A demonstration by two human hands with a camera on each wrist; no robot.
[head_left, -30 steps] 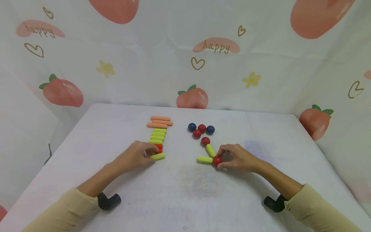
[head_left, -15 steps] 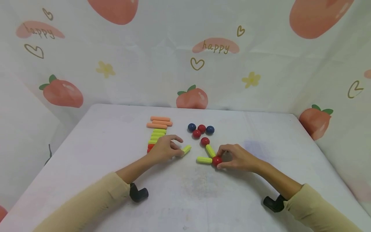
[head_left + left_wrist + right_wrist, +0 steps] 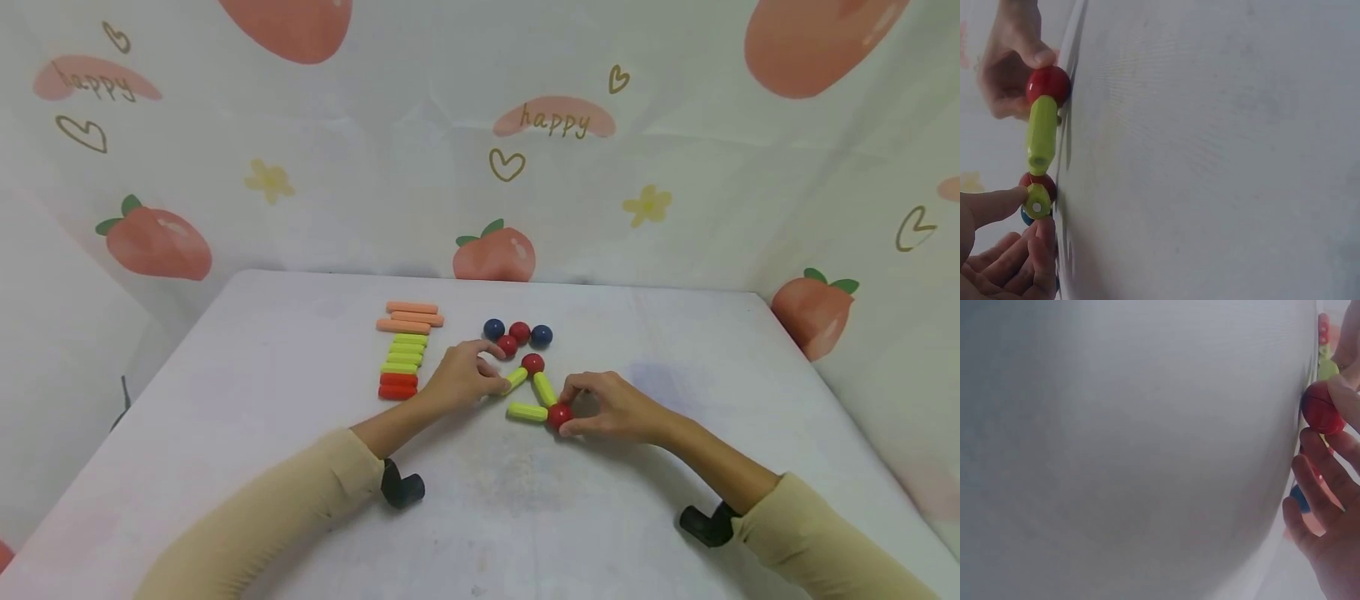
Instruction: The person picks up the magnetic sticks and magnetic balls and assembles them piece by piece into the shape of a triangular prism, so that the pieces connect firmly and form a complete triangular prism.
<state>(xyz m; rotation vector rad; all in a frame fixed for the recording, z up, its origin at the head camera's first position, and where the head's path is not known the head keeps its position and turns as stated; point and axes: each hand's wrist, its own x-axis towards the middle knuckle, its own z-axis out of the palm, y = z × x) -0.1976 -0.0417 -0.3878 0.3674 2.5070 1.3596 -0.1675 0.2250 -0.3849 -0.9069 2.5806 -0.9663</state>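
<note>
Since the frame half a second ago, the left hand has moved rightward, bringing its yellow-green rod up to the far red ball. I note no clear shift in the right hand, whose thumb and fingertips grip the near red ball. On the left, I record the rod pinched between thumb and finger, its outer end exposed. The second rod lies between the two balls; the third rod projects leftward from the near one. Tip and far ball appear to meet — whether the joint is seated, I cannot tell.

Method, in my judgement: steady the near ball against the table, because no hand holds the far one and a hard push could roll it. I should aim at its middle, press lightly along the rod's length, and keep the left fingertips off the neighbouring red ball — they sit just beside it.
</note>
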